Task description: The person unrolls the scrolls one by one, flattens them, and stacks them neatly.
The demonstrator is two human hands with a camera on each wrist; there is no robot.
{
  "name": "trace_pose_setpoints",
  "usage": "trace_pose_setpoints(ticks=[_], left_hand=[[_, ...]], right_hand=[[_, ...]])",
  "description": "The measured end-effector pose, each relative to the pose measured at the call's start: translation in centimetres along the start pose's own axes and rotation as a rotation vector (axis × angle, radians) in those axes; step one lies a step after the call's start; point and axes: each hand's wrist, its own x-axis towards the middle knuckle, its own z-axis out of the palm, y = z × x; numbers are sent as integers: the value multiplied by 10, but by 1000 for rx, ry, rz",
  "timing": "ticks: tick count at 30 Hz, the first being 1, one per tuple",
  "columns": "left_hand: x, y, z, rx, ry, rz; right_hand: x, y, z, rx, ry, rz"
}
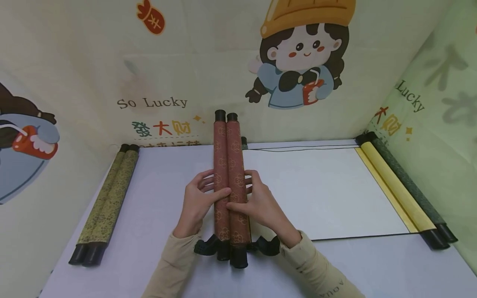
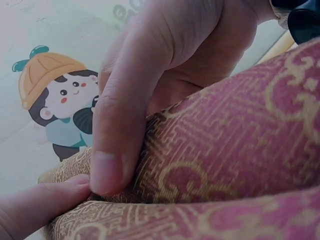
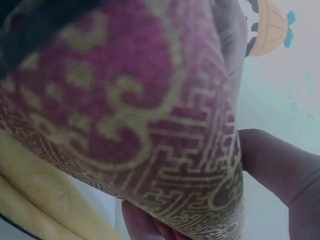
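A red hanging scroll (image 1: pixel 234 161) with a gold pattern and black end caps stands tilted up over the table, rolled from both ends into two rolls lying side by side. My left hand (image 1: pixel 197 203) grips the left roll, its thumb across the front and its fingers behind. The right roll is in my right hand (image 1: pixel 262 205), held the same way. Both thumbs meet near the seam between the rolls; in the left wrist view the right thumb (image 2: pixel 112 145) presses there. In the right wrist view the patterned cloth (image 3: pixel 125 100) fills much of the picture.
A rolled olive-green scroll (image 1: pixel 112 203) lies on the left of the white table (image 1: pixel 160 256). To the right is a partly unrolled white sheet (image 1: pixel 328 190) with a yellow roll (image 1: pixel 398 182), beside a dark green roll (image 1: pixel 410 178). A printed cloth (image 1: pixel 208 62) hangs behind.
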Motion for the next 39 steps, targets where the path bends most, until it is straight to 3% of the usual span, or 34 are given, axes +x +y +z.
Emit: trace_pose_setpoints(ticks=[12,23,31,39], left_hand=[[1,1,4,0,-31,9],[2,3,-5,-26,-37,-16],[6,4,-10,23,-38,-73],[7,8,-10,27,-57,-91]], right_hand=[[-1,13,-19,140,-90,47],[-1,25,-40,347,-155,115],[1,28,-49,368,-170,170],[1,28,-54,378,-168,173]])
